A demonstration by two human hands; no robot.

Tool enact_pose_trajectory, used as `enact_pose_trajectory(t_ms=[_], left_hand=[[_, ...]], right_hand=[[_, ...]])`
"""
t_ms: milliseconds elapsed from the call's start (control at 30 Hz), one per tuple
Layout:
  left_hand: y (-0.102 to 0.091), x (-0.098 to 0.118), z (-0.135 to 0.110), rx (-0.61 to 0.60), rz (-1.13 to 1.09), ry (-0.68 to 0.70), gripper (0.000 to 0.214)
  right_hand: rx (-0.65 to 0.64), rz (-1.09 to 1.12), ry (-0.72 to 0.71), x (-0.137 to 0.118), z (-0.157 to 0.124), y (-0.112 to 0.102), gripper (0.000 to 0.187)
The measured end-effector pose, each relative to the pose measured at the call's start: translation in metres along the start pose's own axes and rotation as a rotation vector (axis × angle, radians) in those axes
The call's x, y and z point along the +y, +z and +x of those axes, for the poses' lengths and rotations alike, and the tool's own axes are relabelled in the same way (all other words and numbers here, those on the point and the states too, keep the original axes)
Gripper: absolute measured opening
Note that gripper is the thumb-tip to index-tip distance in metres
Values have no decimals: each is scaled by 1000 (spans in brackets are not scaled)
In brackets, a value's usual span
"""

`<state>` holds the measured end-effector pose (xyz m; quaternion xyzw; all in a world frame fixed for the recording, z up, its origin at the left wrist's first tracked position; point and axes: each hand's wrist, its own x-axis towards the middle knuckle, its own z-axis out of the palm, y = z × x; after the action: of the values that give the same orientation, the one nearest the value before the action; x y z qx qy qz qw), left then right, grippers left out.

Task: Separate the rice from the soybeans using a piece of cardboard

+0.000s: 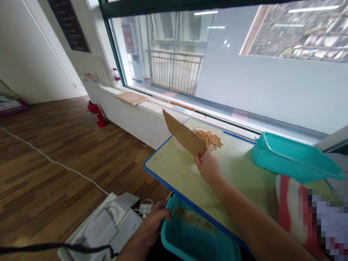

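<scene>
My right hand (208, 165) grips the near end of a flat piece of cardboard (185, 136), which stands on edge over the table. Just beyond the cardboard lies a pile of tan beans or grains (208, 137), partly hidden by it. My left hand (154, 221) is closed on the left rim of a teal bin (187, 237) below the table's near edge. Some beans or grains (194, 219) lie inside that bin. A few loose ones are scattered on the pale yellow-green tabletop (174, 170), which has a blue border.
Another teal bin (296, 156) sits at the table's right end, beside a red and white cloth (284, 203). A window and radiator (152, 125) border the far side. White equipment (108, 221) stands left of my left hand. A fire extinguisher (97, 114) is on the floor.
</scene>
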<state>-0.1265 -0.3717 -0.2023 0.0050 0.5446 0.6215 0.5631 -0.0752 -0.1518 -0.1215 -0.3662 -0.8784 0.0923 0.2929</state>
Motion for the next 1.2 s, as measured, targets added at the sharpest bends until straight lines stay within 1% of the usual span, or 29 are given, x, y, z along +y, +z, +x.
enact_pose_trajectory(t_ms=[133,233,367,567,733,833,967,1200], left_hand=[[-6,5,1,38,-23,-11,19],[-16,12,3,-5,-30,4,23],[-27,23,0,-61,-39,74,26],[-41,42,-12,37,-37,125,24],[-55,53,-20,91,-9,180,25],[-61,57,-25,112,-24,208,26],[-66,58,-30,104,-36,221,24],[-72,55,-32,108,-39,235,21]], right_hand=[[10,21,2,2,1,0,34],[12,35,11,3,1,-1,35],[18,74,15,3,3,-3,38],[14,132,17,6,4,-4,34],[3,172,46,7,4,-5,33],[2,212,40,7,5,-6,33],[44,250,39,7,7,-8,31],[25,370,38,13,9,-8,21]])
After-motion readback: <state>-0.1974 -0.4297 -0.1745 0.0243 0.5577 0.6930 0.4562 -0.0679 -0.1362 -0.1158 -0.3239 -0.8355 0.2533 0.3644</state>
